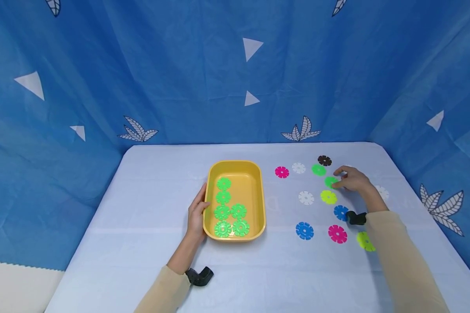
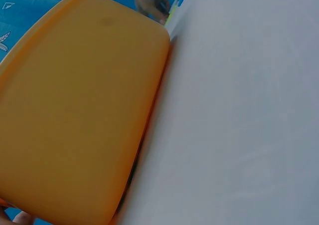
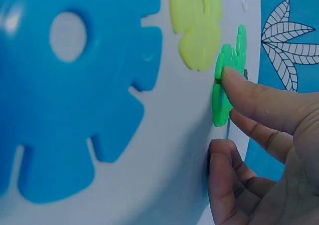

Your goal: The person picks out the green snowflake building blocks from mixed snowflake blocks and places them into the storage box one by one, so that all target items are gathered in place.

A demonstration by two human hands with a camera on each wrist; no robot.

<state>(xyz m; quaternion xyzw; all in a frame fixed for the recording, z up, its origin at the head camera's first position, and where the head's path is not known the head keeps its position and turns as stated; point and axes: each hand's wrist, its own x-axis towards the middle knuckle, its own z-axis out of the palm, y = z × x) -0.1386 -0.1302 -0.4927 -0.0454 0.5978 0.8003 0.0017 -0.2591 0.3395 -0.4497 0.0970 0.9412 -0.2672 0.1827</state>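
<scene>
My left hand (image 1: 196, 213) grips the left rim of a yellow plastic tray (image 1: 263, 204), thumb over the edge. Several green notched snowflake discs (image 1: 223, 197) lie along the tray's left side and bottom. In the left wrist view, the tray's outer wall (image 2: 84, 100) fills much of the picture, and only fingertips show at the lower left corner. To the right, my right hand (image 1: 352, 179) pinches a green snowflake disc (image 3: 224, 93) at its edge between thumb and index finger. The other fingers curl below. Another green disc (image 1: 319, 169) lies just beyond it.
Loose discs surround the right hand: brown (image 1: 324, 161), white (image 1: 306, 198), yellow (image 1: 328, 197), blue (image 1: 304, 231) and pink (image 1: 337, 234). One yellow-green disc (image 1: 365, 241) is partly under the right sleeve. A blue curtain (image 1: 203, 78) stands behind the white table (image 1: 149, 187).
</scene>
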